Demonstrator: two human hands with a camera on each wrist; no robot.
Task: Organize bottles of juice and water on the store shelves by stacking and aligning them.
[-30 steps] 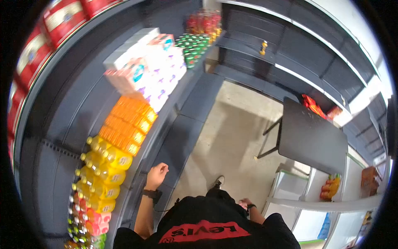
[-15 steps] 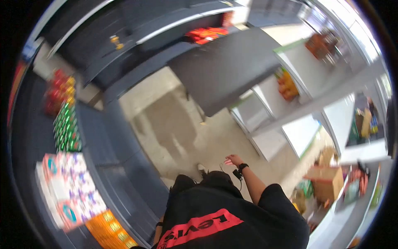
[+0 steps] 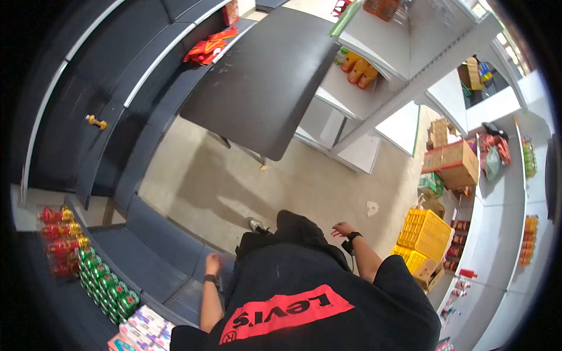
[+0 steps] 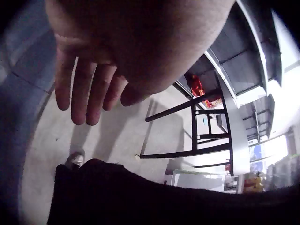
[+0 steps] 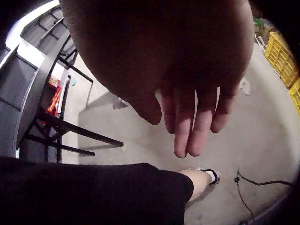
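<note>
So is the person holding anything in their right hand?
No, the right hand hangs with straight fingers above the bare floor, empty.

Left hand (image 4: 93,61) empty, fingers straight, right hand (image 5: 187,93) likewise

Matt dark bench (image 3: 263,82) top centre, rough concrete floor (image 3: 304,187) mid-frame, glossy yellow plastic crates (image 3: 424,234) right, brown cardboard box (image 3: 451,164) above them

head: high, looking steeply down at floor (image 3: 304,187) | wrists: close behind hands, facing floor | shared: black counter (image 3: 263,82)
</note>
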